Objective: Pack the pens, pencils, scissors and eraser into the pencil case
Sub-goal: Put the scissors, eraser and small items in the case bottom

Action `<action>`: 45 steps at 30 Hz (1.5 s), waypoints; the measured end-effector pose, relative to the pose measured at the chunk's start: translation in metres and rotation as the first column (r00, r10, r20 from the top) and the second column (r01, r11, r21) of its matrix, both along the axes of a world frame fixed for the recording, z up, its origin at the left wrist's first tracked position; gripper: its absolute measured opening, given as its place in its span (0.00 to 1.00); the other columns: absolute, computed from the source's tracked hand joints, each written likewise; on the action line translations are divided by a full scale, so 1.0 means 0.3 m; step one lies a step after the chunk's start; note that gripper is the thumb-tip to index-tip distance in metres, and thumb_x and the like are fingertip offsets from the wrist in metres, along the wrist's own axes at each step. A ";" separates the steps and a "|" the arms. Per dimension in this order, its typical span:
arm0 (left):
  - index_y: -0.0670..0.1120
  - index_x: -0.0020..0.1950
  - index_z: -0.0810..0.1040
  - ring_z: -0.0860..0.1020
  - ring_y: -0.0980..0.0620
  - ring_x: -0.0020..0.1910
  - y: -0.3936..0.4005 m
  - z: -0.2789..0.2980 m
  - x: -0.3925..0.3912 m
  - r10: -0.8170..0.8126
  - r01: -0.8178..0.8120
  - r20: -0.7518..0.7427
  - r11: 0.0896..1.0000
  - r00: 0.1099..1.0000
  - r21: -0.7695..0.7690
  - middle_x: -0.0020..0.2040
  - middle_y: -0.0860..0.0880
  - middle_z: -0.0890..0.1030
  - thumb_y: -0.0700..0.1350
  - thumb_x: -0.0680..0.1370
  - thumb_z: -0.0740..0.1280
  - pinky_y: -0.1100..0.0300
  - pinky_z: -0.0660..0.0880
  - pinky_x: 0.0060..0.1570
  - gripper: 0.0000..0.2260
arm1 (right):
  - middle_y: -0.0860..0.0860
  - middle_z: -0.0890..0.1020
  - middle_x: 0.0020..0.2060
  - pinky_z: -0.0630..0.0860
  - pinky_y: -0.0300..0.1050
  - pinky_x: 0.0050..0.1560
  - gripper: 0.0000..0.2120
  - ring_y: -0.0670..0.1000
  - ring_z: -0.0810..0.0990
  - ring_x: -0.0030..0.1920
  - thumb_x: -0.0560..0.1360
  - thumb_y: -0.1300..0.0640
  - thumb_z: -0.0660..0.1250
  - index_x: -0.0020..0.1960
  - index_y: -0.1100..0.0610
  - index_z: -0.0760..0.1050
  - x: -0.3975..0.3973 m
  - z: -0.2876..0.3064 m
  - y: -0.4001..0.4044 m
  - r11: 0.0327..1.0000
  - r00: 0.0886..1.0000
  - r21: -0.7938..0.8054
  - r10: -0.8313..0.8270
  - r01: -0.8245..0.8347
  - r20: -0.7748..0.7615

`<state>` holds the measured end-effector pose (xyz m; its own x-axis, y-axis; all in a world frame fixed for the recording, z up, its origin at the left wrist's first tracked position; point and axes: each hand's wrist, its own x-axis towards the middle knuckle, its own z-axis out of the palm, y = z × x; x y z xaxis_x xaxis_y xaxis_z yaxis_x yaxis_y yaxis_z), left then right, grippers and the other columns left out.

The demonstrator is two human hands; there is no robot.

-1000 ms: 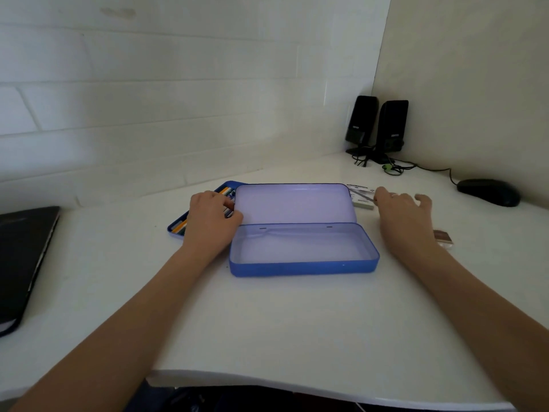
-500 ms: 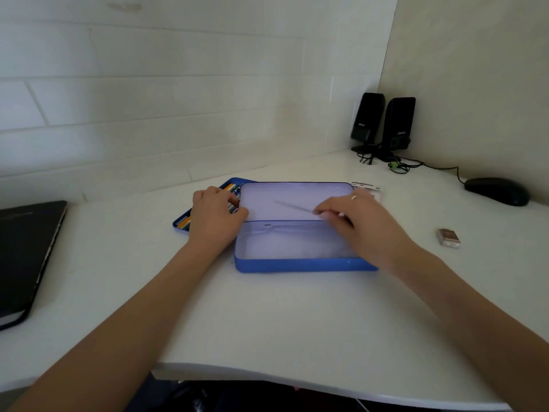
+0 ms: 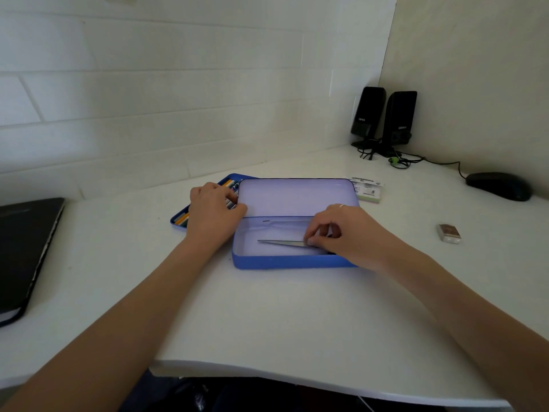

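On the white desk (image 3: 267, 316), near its middle, a blue pencil case (image 3: 285, 261) lies open, its lid (image 3: 297, 197) tipped back toward the wall; within the shallow base lie the scissors (image 3: 280, 242), blades together and pointing left, close to the front wall of the case; the right hand (image 3: 344, 233) reaches into the base from the right, fingers curled and thumb and fingertips pinching the scissors where the blades meet the handles, which the hand hides; the left hand (image 3: 212, 217) rests at the left end of the case, fingers bent over the coloured pens and pencils (image 3: 183, 219); whether it grips any of them cannot be told; these lie in a blue tray (image 3: 175, 222) just beside and behind the case's left end; to the right, well apart from the case, a small eraser (image 3: 449, 233) lies on the desk; behind the lid's right corner lies a printed card packet (image 3: 367, 190); a pair of black speakers (image 3: 383, 120) stands in the far corner, with a black mouse (image 3: 499, 190) to their right; a dark laptop (image 3: 23, 251) lies at the left edge.
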<state>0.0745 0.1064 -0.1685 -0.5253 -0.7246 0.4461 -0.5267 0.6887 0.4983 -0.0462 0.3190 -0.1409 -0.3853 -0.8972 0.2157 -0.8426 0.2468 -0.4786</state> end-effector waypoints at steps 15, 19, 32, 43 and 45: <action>0.44 0.47 0.81 0.70 0.42 0.60 0.007 0.004 0.004 -0.003 0.003 -0.026 1.000 1.000 -0.007 0.53 0.43 0.79 0.45 0.71 0.67 0.62 0.56 0.50 0.08 | 0.49 0.83 0.36 0.74 0.35 0.45 0.03 0.43 0.79 0.35 0.73 0.60 0.69 0.42 0.55 0.82 -0.127 0.020 0.038 0.974 0.962 -0.201 -0.046 0.103 0.271; 0.44 0.47 0.81 0.70 0.41 0.60 0.011 0.006 0.005 -0.001 0.001 -0.023 1.000 1.000 -0.005 0.54 0.42 0.78 0.44 0.71 0.67 0.62 0.56 0.50 0.08 | 0.45 0.84 0.38 0.71 0.27 0.39 0.03 0.39 0.78 0.35 0.72 0.57 0.71 0.45 0.52 0.83 -0.102 0.026 0.059 0.998 0.979 -0.041 0.050 -0.043 0.197; 0.44 0.45 0.81 0.72 0.42 0.59 0.003 0.004 0.004 -0.003 0.003 -0.026 1.000 1.000 -0.005 0.52 0.42 0.79 0.44 0.70 0.67 0.62 0.56 0.50 0.07 | 0.47 0.83 0.51 0.73 0.29 0.55 0.17 0.41 0.81 0.51 0.73 0.72 0.65 0.55 0.55 0.81 -0.063 0.045 0.067 0.960 0.929 0.059 0.248 -0.273 0.276; 0.45 0.44 0.81 0.72 0.41 0.59 0.000 -0.002 0.001 -0.010 0.010 -0.030 1.000 1.000 -0.005 0.51 0.42 0.80 0.44 0.71 0.67 0.64 0.55 0.49 0.06 | 0.48 0.83 0.55 0.71 0.28 0.58 0.19 0.41 0.77 0.56 0.72 0.73 0.64 0.55 0.54 0.81 -0.039 0.016 0.027 0.969 0.958 -0.010 0.247 -0.249 0.144; 0.45 0.44 0.81 0.72 0.41 0.59 -0.002 -0.004 0.002 -0.011 0.011 -0.031 1.000 0.999 -0.006 0.51 0.42 0.80 0.44 0.71 0.67 0.64 0.55 0.49 0.06 | 0.48 0.82 0.56 0.69 0.23 0.56 0.18 0.41 0.77 0.57 0.73 0.73 0.63 0.55 0.56 0.81 -0.036 0.018 0.027 0.969 0.956 -0.003 0.245 -0.248 0.161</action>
